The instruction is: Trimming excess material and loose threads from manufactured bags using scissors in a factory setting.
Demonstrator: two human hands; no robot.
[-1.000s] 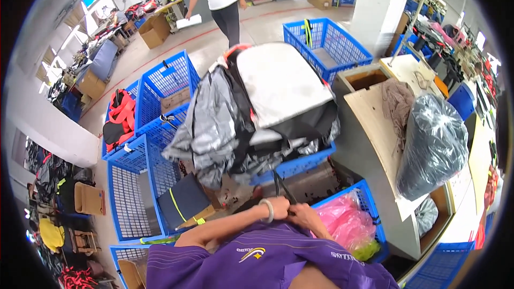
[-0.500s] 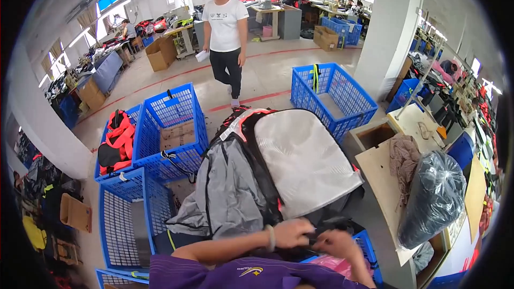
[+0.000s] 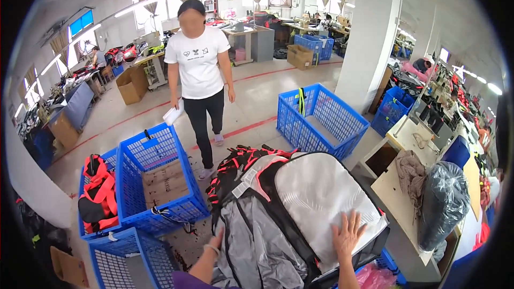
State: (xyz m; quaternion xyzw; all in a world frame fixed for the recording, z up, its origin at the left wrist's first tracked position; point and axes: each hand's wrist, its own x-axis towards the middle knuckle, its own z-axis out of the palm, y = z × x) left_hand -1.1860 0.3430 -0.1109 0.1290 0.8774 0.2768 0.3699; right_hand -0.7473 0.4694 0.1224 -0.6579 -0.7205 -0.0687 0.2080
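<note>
A tall pile of grey, black and white bag panels with red trim fills the lower middle of the view. My right hand lies flat with fingers spread on the white top panel. My left hand touches the left edge of the pile, by the grey fabric; only part of it shows. Neither hand grips anything that I can see.
A person in a white T-shirt walks toward me holding a white paper. Blue crates stand at left, one with cardboard, another crate by a white pillar. A black plastic bag sits on a table at right.
The view has tilted up and the person in white has come closer. My right hand has opened out and moved up onto the white top panel; my left hand has shifted to the pile's left edge.
</note>
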